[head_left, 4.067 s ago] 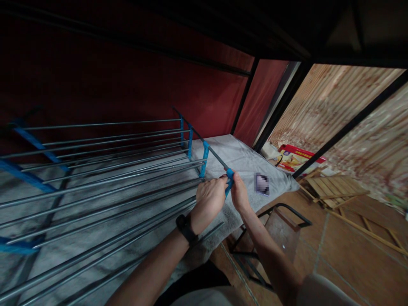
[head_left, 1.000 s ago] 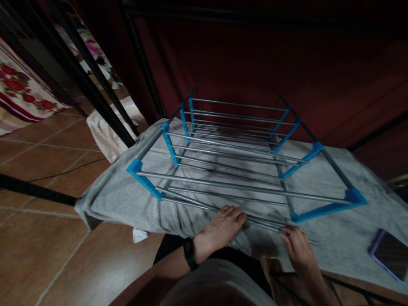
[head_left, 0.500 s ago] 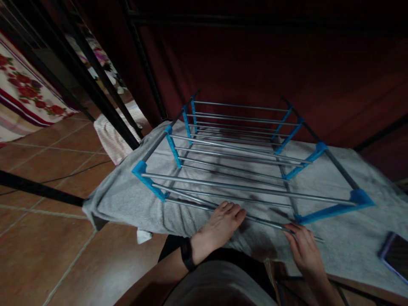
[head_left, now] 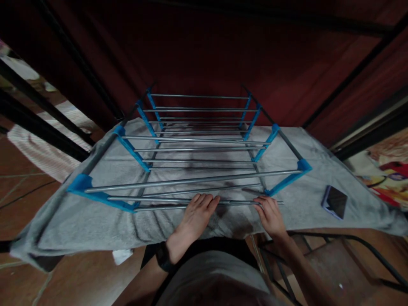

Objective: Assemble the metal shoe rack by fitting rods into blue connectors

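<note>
A shoe rack of grey metal tubes [head_left: 191, 182] and blue plastic brackets [head_left: 288, 178] lies on a grey blanket. My left hand [head_left: 196, 214], with a dark band on its wrist, has its fingers wrapped over the loose-ended metal tube [head_left: 237, 203] at the rack's near edge, close to a second tube running beside it. Toward that tube's right end, my right hand [head_left: 269, 214] pinches it. Its free tip sticks out past my right fingers, near the lower end of the right front bracket. Leftward, the tubes reach the left front bracket [head_left: 102, 199].
A phone [head_left: 334, 202] lies on the blanket [head_left: 79, 229] to the right. Behind the rack rises a dark red panel [head_left: 197, 51], with black metal bars [head_left: 35, 97] at the left. A metal-framed chair [head_left: 338, 263] stands below right, and striped cloth [head_left: 47, 140] hangs at left.
My view has swung to the right, so the rack sits further left and the phone shows fully. Both hands keep hold of the tube, whose right end is now closer to the right front bracket.
</note>
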A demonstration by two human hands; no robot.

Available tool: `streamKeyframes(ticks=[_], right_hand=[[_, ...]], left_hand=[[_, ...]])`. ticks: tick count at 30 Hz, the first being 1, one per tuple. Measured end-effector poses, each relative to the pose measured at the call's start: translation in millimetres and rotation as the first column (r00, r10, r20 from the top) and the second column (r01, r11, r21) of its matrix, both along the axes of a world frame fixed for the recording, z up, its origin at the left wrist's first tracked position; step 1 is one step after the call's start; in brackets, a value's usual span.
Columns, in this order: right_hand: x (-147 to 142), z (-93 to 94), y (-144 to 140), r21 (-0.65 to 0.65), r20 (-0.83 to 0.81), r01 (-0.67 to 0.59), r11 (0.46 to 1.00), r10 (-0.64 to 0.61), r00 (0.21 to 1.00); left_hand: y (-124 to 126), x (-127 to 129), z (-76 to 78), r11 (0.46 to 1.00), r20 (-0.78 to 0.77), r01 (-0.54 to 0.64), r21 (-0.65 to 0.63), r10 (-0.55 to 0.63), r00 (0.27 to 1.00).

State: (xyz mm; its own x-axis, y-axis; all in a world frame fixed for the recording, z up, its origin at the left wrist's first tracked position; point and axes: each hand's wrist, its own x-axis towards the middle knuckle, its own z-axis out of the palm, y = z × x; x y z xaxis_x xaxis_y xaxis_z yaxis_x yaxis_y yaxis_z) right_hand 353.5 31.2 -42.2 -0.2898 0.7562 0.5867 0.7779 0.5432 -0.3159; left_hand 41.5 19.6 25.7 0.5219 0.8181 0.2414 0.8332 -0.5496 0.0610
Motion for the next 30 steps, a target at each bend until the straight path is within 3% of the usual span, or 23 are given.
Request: streamKeyframes(ticks=[6, 14, 26, 30], right_hand=[[-4.9, 2.5, 2.5, -0.008, -0.064, 0.029, 1.000, -0.029, 0.998], [-12.7, 10.9, 13.9, -0.021, -0.088, 0.020, 1.000, -0.022, 0.996], [-14.9, 36.7, 38.3, 0.036, -0.070, 0.011, 0.999, -0.008, 0.998], [-15.7, 41.5, 38.8, 0.055, -0.070, 0.005, 0.998, -0.001, 0.998]], left_hand=[[2.5, -12.8, -5.0, 0.971, 0.056, -0.044, 0.237, 0.031, 0.998], [14.4, -26.9, 3.1, 0.936, 0.021, 0.034, 0.351, -0.045, 0.999], [32.1, -30.2, 11.2, 0.916, -0.005, 0.089, 0.391, -0.095, 0.995], [29.6, -15.6, 13.2, 0.912, 0.021, 0.096, 0.400, -0.113, 0.993]])
